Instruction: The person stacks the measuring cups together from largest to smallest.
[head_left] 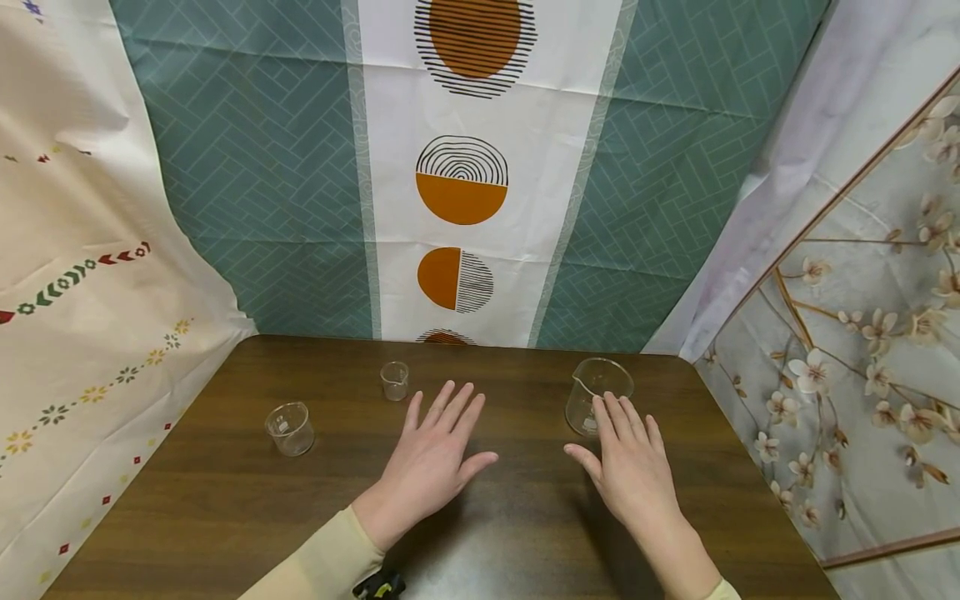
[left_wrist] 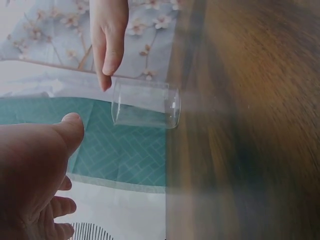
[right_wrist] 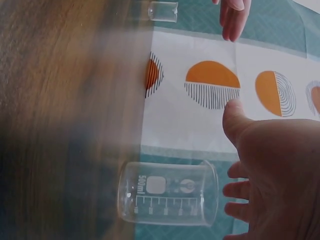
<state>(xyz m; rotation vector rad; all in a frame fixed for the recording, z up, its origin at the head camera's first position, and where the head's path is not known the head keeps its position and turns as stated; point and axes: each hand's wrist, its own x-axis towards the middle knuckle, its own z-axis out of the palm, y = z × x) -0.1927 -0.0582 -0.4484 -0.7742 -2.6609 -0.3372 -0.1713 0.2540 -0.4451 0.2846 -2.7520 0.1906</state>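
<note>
Three clear glass beakers stand upright on the brown wooden table. The largest beaker (head_left: 581, 408), marked 500ml in the right wrist view (right_wrist: 167, 194), is at the back right. My right hand (head_left: 637, 475) hovers just in front of it, fingers straight and spread, holding nothing; the fingertips overlap its image in the head view. My left hand (head_left: 431, 467) is also held flat over the table, fingers straight and thumb out, with nothing in it. Beyond its fingertips is the smallest beaker (head_left: 394, 382). Farther left stands a middle-sized beaker (head_left: 291, 431).
The wooden table (head_left: 517, 492) ends at a green and white cloth (head_left: 480, 283) hanging behind it. A cream patterned cloth (head_left: 97, 292) borders the left side. On the right hangs a floral cloth (head_left: 847, 400).
</note>
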